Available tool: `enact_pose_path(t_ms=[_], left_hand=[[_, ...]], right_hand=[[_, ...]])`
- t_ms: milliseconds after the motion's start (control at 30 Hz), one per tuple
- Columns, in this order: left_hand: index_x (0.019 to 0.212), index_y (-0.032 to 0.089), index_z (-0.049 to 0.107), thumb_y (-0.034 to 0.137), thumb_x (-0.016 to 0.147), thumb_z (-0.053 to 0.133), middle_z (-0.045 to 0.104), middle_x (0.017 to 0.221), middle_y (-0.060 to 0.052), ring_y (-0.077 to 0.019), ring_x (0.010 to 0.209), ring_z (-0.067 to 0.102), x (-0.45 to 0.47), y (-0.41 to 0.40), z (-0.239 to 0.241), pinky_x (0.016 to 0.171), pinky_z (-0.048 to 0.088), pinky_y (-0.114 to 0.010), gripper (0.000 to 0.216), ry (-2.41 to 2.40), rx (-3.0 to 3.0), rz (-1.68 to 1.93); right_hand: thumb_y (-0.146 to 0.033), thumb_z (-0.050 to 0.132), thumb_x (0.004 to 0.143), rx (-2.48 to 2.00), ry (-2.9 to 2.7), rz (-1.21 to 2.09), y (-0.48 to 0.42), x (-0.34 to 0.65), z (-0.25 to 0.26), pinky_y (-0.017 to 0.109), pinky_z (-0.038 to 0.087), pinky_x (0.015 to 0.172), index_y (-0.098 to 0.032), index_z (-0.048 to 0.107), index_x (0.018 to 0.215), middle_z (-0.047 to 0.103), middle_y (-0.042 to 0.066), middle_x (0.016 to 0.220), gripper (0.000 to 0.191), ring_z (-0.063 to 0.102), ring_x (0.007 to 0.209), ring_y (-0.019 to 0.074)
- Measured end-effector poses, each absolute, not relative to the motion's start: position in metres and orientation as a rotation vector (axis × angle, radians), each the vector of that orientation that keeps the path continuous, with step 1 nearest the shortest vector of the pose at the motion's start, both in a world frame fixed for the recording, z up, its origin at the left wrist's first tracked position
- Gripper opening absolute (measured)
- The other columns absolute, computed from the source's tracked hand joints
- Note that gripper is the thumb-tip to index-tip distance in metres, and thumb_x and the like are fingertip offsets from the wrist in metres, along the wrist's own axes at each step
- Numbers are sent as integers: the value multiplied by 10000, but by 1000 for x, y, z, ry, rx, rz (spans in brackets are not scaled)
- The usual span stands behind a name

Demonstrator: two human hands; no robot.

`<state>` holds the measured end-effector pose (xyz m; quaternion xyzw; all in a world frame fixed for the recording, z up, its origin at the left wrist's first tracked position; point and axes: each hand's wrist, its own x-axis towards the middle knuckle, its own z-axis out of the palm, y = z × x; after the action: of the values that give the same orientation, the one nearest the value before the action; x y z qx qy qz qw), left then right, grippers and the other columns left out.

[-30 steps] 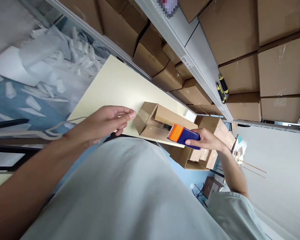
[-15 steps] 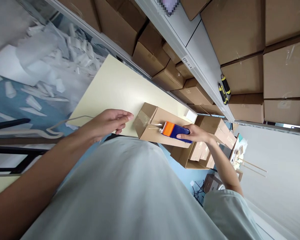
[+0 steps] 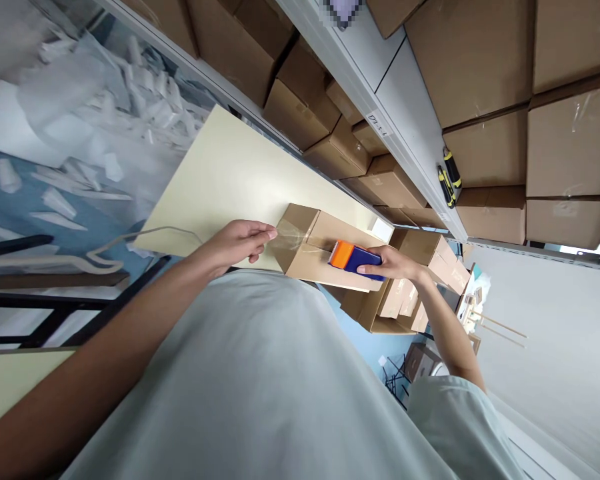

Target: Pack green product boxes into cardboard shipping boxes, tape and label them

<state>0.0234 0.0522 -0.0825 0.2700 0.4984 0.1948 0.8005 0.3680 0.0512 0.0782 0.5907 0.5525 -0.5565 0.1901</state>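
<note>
A long brown cardboard box [image 3: 314, 235] lies on the pale yellow table [image 3: 230, 180]. My right hand [image 3: 387, 263] grips an orange and blue tape dispenser [image 3: 354, 257] that rests on the box's top. A strip of clear tape [image 3: 291, 235] runs from the dispenser over the box's left end. My left hand [image 3: 240, 241] is closed in a pinch on the free end of that tape, just left of the box.
Shelving stacked with closed cardboard boxes [image 3: 300, 100] runs behind the table. A yellow and black tool [image 3: 447, 177] lies on a shelf ledge. More open boxes [image 3: 405, 293] sit beyond the table's right end. White foam scraps [image 3: 80, 113] are heaped at the left.
My right hand lowered the dispenser onto the box top. My left hand moved right and pinched the tape end at the box's left end.
</note>
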Motion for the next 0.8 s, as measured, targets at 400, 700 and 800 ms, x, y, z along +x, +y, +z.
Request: enact_pose_path(t_ms=[400,700,800], left_hand=[[947,170,724,645,645,918,601,674,15,-114,566,460,75,42,-138,538,414,-273,596,1020,601,541],[1350,179,720,610,991,629,774,1397,-159,-264,1195,750,100,-2,-127,1069,590,-384,568,1387,827,718],[1547,163,618,599,1005,641,642,1634,-183,-344,1540,587,112,-17,-115,1279,477,-480,696,1316,1071,729]], right_hand=[[-791,794,855,1660,1542,-1602,57,373,71,258,476,631,-166,700,975,644,-5,784,643,571,710,155],[-824,804,817,1707,1532,-1596,50,373,73,257,481,623,-154,723,987,683,3,779,696,613,701,164],[-820,802,824,1703,1545,-1610,51,371,72,254,485,629,-161,718,963,692,6,782,679,619,703,162]])
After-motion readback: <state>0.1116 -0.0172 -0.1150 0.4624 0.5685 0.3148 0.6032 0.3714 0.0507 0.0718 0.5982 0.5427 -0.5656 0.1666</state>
